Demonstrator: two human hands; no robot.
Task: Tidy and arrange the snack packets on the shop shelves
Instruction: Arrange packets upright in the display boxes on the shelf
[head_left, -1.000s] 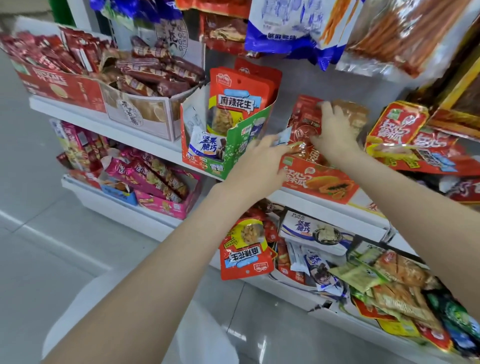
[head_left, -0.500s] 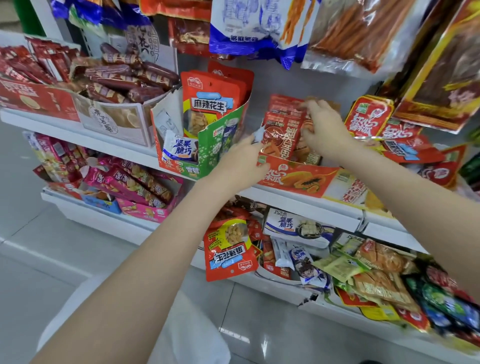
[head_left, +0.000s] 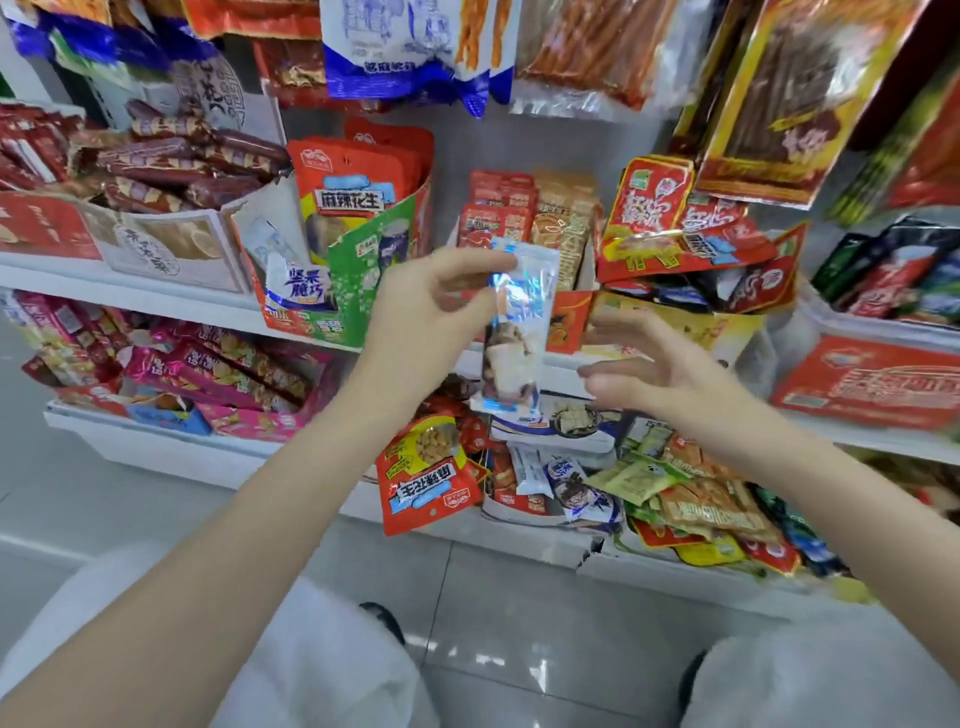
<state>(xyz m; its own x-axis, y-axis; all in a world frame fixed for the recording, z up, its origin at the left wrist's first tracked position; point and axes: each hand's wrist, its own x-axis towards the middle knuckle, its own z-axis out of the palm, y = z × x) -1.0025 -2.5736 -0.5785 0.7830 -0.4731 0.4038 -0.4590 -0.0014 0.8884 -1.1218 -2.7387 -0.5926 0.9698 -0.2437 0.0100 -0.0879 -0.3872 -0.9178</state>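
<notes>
Packet (head_left: 517, 332) hangs vertical, top pinched by left hand (head_left: 415, 317) fingers; right hand (head_left: 660, 374) fingers spread, empty.

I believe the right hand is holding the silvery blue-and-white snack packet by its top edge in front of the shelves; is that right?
Not quite: the head view shows the left hand pinching the silvery blue-and-white snack packet by its top edge in front of the shelves. The right hand is open beside it, holding nothing.

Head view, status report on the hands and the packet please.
Left hand pinching silver-blue packet by its top, hanging upright. Right hand open, empty, beside it. Nothing in the way.
</notes>
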